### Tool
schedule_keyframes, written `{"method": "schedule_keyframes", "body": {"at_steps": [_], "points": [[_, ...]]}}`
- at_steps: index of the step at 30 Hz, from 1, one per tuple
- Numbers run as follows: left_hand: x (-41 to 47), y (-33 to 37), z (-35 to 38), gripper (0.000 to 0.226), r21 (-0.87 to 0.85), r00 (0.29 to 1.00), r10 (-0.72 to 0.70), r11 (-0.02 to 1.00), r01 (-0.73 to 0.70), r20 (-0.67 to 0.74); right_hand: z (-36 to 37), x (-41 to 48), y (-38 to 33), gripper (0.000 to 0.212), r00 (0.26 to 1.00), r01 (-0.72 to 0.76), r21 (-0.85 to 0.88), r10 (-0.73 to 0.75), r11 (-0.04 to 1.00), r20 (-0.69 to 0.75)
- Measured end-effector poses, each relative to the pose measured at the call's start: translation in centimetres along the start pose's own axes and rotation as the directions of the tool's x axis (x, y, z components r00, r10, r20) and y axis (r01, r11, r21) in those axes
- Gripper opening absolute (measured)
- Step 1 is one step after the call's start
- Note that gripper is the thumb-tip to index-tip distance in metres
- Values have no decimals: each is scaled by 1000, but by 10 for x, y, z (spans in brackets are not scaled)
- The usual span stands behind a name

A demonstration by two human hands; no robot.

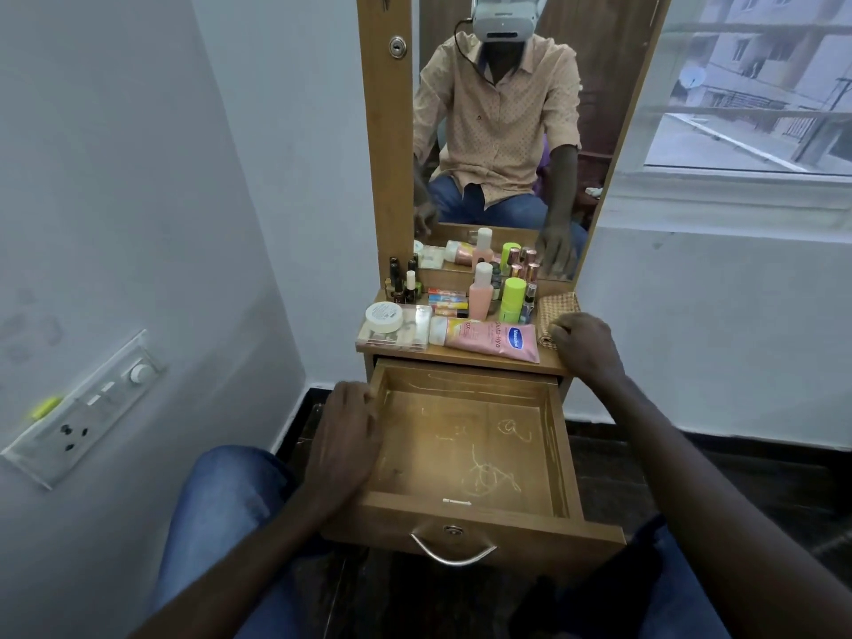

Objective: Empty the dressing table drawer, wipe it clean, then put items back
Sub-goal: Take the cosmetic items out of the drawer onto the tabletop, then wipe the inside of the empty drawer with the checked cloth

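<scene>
The wooden drawer (461, 435) of the dressing table is pulled out towards me and holds nothing; pale scribbles mark its bottom. My left hand (343, 435) rests on the drawer's left wall, fingers relaxed over the rim. My right hand (585, 345) lies on the table top's right end, fingers curled on a brown woven cloth (559, 306). The table top (484, 357) carries a pink lotion tube (493, 341), a white round jar (383, 315) on a clear box (396, 339), a pink bottle (480, 292), a green bottle (512, 299) and several nail polish bottles (403, 281).
A mirror (498, 131) stands behind the table top and reflects me seated. A switchboard (83, 408) sits on the left wall, a window (760, 85) at the right. The drawer's metal handle (454, 551) faces me between my knees. The floor is dark.
</scene>
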State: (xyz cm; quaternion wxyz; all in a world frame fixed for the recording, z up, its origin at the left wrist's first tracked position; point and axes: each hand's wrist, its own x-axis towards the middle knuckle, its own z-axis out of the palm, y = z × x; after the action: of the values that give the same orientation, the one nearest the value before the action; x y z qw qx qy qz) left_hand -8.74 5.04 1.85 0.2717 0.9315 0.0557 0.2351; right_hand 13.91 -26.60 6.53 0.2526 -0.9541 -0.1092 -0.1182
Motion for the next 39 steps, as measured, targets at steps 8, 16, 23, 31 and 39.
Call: {"method": "schedule_keyframes", "body": {"at_steps": [8, 16, 23, 31, 39], "points": [[-18, 4, 15, 34, 259, 956, -227, 950, 175, 187, 11, -30, 7, 37, 982, -187, -7, 187, 982, 19], [-36, 10, -19, 28, 214, 961, -162, 970, 114, 226, -18, -80, -24, 20, 964, -254, 78, 259, 964, -65], [-36, -3, -28, 23, 218, 945, -116, 975, 48, 306, -28, -137, -51, 22, 817, -417, 482, 550, 771, -173], [-37, -3, -35, 31, 173, 919, -106, 984, 42, 379, 23, -204, -118, 24, 723, -448, 778, 690, 441, 26], [-31, -10, -45, 42, 74, 917, -126, 992, 105, 380, 89, -171, -192, 22, 736, -589, 752, 580, 296, 349]]}}
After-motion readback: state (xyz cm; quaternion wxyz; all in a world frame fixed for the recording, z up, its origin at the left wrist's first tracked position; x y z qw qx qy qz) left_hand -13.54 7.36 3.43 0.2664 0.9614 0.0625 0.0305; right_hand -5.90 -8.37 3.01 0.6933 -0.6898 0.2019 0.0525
